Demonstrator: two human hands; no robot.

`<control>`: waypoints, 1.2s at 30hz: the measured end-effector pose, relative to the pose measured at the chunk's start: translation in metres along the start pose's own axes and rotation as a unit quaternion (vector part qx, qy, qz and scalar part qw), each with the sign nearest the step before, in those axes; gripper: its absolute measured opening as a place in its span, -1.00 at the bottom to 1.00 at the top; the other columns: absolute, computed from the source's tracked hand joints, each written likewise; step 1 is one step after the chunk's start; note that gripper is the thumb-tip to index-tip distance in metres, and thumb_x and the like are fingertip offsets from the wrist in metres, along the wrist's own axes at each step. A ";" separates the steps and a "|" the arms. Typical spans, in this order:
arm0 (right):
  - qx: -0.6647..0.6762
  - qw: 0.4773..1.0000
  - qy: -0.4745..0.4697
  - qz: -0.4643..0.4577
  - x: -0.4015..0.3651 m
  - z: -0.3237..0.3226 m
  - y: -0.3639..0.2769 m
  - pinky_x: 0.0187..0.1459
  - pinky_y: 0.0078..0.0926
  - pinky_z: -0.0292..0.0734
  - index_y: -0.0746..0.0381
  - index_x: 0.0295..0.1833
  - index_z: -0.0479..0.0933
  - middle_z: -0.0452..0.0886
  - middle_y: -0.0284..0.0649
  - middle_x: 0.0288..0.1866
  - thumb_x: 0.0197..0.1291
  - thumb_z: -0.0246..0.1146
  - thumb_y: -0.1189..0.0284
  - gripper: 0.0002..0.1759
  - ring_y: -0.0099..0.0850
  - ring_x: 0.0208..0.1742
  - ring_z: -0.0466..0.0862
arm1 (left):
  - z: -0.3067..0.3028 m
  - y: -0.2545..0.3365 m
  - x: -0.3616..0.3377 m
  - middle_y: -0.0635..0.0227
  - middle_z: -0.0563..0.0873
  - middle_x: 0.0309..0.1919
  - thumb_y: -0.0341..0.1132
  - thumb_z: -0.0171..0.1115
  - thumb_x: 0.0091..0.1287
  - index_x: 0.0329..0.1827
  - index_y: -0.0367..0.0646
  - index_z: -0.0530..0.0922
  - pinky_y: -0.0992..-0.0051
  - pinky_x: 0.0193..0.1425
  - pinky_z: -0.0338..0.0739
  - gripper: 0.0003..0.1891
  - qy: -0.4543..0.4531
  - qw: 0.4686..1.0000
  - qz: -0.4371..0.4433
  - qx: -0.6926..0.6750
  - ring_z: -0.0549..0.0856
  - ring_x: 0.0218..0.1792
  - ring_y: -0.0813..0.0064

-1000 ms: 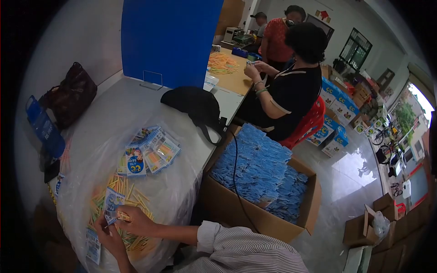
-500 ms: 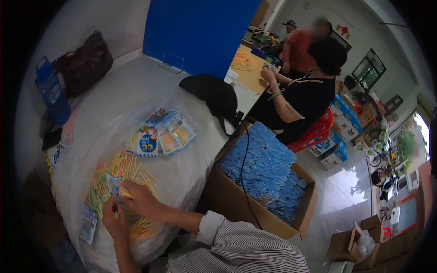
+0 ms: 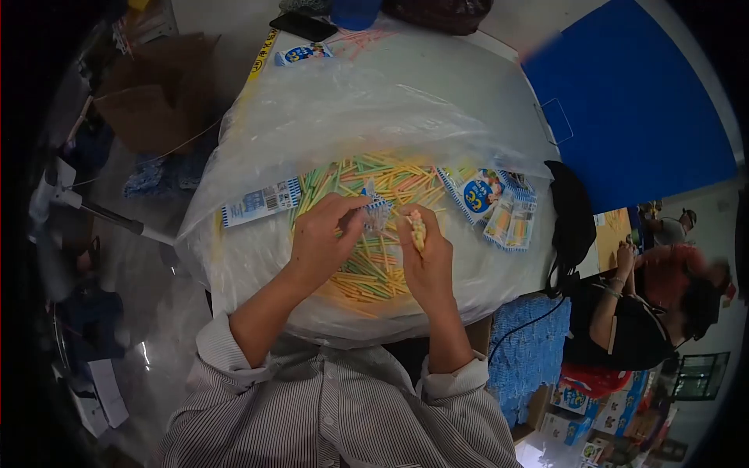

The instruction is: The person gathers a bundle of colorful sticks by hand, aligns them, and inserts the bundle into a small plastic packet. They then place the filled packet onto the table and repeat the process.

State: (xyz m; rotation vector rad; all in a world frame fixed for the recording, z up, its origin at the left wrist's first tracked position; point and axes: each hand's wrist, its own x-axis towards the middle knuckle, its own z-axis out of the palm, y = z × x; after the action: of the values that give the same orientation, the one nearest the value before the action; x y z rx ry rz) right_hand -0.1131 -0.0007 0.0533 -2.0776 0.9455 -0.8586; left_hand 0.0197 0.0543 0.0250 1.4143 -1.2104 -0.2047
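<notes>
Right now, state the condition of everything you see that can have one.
Left hand, pinching a small packet
Right hand, closed around a stick bundle
Loose sticks, heaped untidily
Right-side packets, overlapping
Plastic sheet, wrinkled
Phone, flat, screen dark
Blue panel, upright
Cardboard box, open, holding blue material

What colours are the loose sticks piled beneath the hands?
The loose sticks are a mix of green, yellow and pinkish-orange, best seen in the head view.

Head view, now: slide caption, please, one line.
The left hand holds a blue packet while the right hand grips a stick bundle at a multicoloured stick pile.
</notes>
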 end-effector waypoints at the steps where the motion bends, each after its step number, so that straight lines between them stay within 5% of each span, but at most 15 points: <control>1: 0.000 1.000 -0.003 0.000 -0.001 0.000 -0.003 -0.56 -0.53 0.39 0.32 -0.15 0.30 0.49 -0.22 -0.50 0.12 0.09 0.37 -0.73 -0.42 -0.58 0.52 | 0.000 0.000 0.000 0.30 0.50 -0.57 -0.56 0.13 0.00 -0.29 -0.22 0.52 0.58 -0.56 0.40 -0.81 0.006 1.000 0.004 0.012 0.52 -0.63 0.50; 3: -0.083 0.993 -0.084 -0.018 -0.002 -0.002 -0.010 -0.52 -0.37 0.40 0.35 -0.04 0.20 0.49 -0.04 -0.49 0.04 0.16 0.34 -0.55 -0.14 -0.50 0.54 | -0.001 0.001 0.000 0.31 0.50 -0.58 -0.56 0.14 -0.01 -0.28 -0.21 0.52 0.57 -0.56 0.40 -0.80 0.005 0.999 0.015 0.033 0.52 -0.63 0.48; 6: -0.195 0.960 -0.198 0.030 0.004 -0.006 -0.019 -0.49 -0.25 0.39 0.37 0.03 0.10 0.48 0.09 -0.46 -0.05 0.22 0.34 -0.40 0.01 -0.41 0.51 | 0.000 0.001 -0.002 0.31 0.50 -0.58 -0.54 0.16 -0.02 -0.29 -0.20 0.51 0.54 -0.57 0.40 -0.80 0.002 0.998 0.047 0.048 0.52 -0.63 0.46; 13: -0.246 0.935 -0.253 -0.004 0.027 -0.016 -0.009 -0.44 -0.21 0.39 0.41 -0.16 0.20 0.48 0.12 -0.48 -0.07 0.22 0.30 -0.51 0.02 -0.41 0.51 | 0.003 0.003 -0.004 0.30 0.49 -0.56 -0.53 0.17 -0.04 -0.35 -0.20 0.49 0.50 -0.55 0.41 -0.84 -0.019 0.994 0.099 0.041 0.52 -0.59 0.39; 18: -0.355 0.870 -0.338 -0.047 0.039 -0.015 -0.012 -0.38 -0.21 0.40 0.41 -0.37 0.27 0.49 0.06 -0.52 -0.14 0.25 0.31 -0.59 0.00 -0.39 0.51 | 0.006 0.005 -0.009 0.30 0.48 -0.57 -0.52 0.16 -0.04 -0.38 -0.20 0.49 0.49 -0.53 0.41 -0.86 -0.057 0.991 0.109 0.046 0.52 -0.57 0.36; 21: -0.371 0.849 -0.368 -0.072 0.048 -0.014 -0.028 -0.32 -0.25 0.40 0.46 -0.27 0.29 0.49 0.09 -0.42 -0.17 0.27 0.36 -0.55 -0.03 -0.31 0.51 | 0.006 0.005 -0.009 0.29 0.49 -0.58 -0.51 0.16 -0.03 -0.38 -0.20 0.49 0.49 -0.53 0.41 -0.87 -0.070 0.995 0.072 0.021 0.52 -0.57 0.35; 25: -0.288 0.900 -0.295 -0.142 0.055 -0.017 -0.040 -0.28 -0.30 0.42 0.43 -0.13 0.31 0.46 0.07 -0.27 -0.19 0.28 0.41 -0.51 -0.09 -0.26 0.50 | 0.003 0.003 -0.007 0.27 0.52 -0.56 -0.49 0.16 0.00 -0.38 -0.21 0.49 0.53 -0.53 0.40 -0.89 -0.010 0.999 -0.030 -0.038 0.54 -0.58 0.40; 28: -0.184 0.940 -0.258 -0.125 0.051 -0.017 -0.050 -0.26 -0.36 0.42 0.33 -0.04 0.35 0.44 -0.02 -0.17 -0.15 0.25 0.47 -0.53 -0.15 -0.26 0.49 | -0.003 0.003 -0.004 0.26 0.55 -0.55 -0.47 0.15 0.03 -0.37 -0.23 0.48 0.56 -0.50 0.41 -0.90 -0.002 0.987 -0.127 -0.098 0.55 -0.58 0.47; 31: -0.068 0.968 -0.232 -0.064 0.042 -0.010 -0.037 -0.24 -0.42 0.42 0.28 -0.07 0.39 0.46 -0.11 -0.20 -0.09 0.21 0.49 -0.62 -0.21 -0.30 0.49 | -0.003 0.002 -0.002 0.28 0.55 -0.55 -0.45 0.14 0.06 -0.37 -0.24 0.48 0.60 -0.50 0.40 -0.91 0.043 0.984 -0.127 -0.118 0.55 -0.58 0.53; 33: -0.058 0.980 -0.111 -0.153 0.034 -0.002 -0.029 -0.16 -0.44 0.38 0.31 -0.06 0.39 0.45 -0.13 -0.16 -0.01 0.15 0.52 -0.67 -0.23 -0.22 0.47 | -0.003 0.001 -0.003 0.28 0.56 -0.56 -0.45 0.13 0.07 -0.37 -0.24 0.48 0.60 -0.49 0.41 -0.91 0.042 0.983 -0.129 -0.121 0.55 -0.58 0.54; 36: -0.150 0.953 -0.091 -0.248 0.027 0.008 -0.019 -0.08 -0.42 0.34 0.32 -0.05 0.39 0.45 -0.12 -0.13 0.05 0.08 0.53 -0.70 -0.23 -0.13 0.45 | -0.002 -0.002 -0.003 0.28 0.56 -0.56 -0.45 0.11 0.07 -0.36 -0.25 0.48 0.62 -0.49 0.40 -0.91 0.039 0.982 -0.135 -0.125 0.54 -0.59 0.56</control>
State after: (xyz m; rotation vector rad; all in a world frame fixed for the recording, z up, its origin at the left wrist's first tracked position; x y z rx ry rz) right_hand -0.0861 -0.0108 0.0712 -2.6702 0.4779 -0.7809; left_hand 0.0202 0.0575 0.0224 1.3472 -0.8927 -0.4694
